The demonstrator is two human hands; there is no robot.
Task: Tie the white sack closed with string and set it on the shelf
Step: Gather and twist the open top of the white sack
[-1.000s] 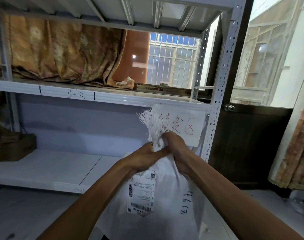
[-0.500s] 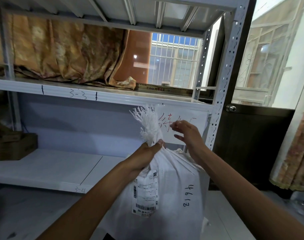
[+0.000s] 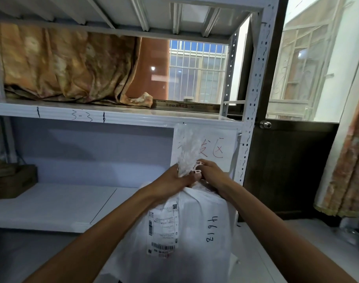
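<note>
Sack (image 3: 195,225) upright in front of the shelf (image 3: 51,205), not on it. Left hand (image 3: 172,180) fingers clamped round the gathered neck below the frayed top. Right hand (image 3: 212,174) fingers pinch the string (image 3: 197,167) at the neck.

The white sack (image 3: 197,231) below the hands bears handwritten "4613" in black; its shipping label (image 3: 163,231) is too small to read. The shelf edge (image 3: 113,117) up-left of them reads "3-3". Behind them, a paper sign (image 3: 217,146) carries red handwritten characters, partly hidden.
</note>
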